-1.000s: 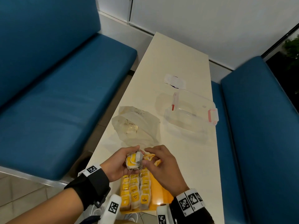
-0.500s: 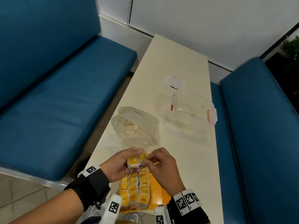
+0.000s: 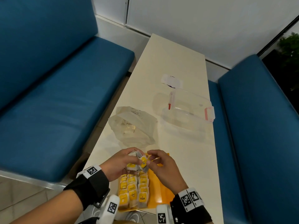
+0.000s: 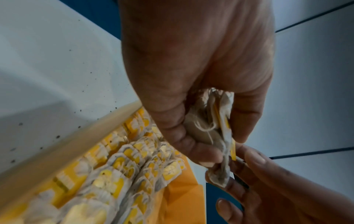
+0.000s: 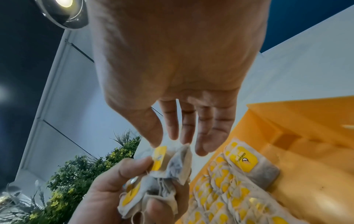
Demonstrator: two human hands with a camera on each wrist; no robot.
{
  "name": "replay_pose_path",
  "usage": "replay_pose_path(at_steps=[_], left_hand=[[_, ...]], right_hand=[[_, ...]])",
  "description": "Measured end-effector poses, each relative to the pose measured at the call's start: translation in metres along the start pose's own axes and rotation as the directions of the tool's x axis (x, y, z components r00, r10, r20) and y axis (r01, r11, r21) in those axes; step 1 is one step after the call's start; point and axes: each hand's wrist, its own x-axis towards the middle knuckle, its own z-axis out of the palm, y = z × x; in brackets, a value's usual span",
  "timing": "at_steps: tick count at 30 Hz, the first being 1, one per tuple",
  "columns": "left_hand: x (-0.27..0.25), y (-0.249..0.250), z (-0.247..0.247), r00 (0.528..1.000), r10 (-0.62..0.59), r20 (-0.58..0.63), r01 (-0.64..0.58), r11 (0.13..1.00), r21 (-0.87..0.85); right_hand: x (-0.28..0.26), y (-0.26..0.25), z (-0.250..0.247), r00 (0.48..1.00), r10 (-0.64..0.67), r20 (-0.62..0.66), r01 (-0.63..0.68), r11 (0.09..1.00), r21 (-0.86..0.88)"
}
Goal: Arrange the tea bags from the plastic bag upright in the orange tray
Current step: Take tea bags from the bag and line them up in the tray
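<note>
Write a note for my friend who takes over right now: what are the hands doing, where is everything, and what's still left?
Left hand: grips a small bunch of tea bags above the orange tray.
Right hand: fingertips pinch one tea bag at the bunch's edge.
Done: three rows of tea bags stand upright in the tray's left part; its right part is bare.
Plastic bag: on the table beyond the tray, a few bags seemingly inside.
Left: stand the held bags, then the rest.

Yellow-tagged tea bags (image 3: 133, 191) upright in three rows, left of orange tray (image 3: 161, 191), crumpled plastic bag (image 3: 134, 126) beyond
</note>
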Motion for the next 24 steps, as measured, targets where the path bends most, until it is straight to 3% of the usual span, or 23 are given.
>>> replay_pose_path(at_steps=[12, 17, 24], left_hand=[[-0.002, 0.002, 0.004, 1.0, 0.0, 0.023, -0.001, 0.999, 0.038], [-0.005, 0.003, 0.004, 1.0, 0.002, 0.023, -0.002, 1.0, 0.03], [-0.014, 0.003, -0.015, 0.998, 0.027, -0.051, -0.026, 0.999, 0.028]], right_hand=[[0.003, 0.0, -0.003, 0.999, -0.029, -0.015, 0.029, 0.999, -0.038], [0.001, -0.001, -0.006, 0.996, -0.078, 0.048, 0.08, 0.996, -0.039], [0.002, -0.003, -0.032, 0.992, -0.055, -0.11, 0.046, 0.995, -0.088]])
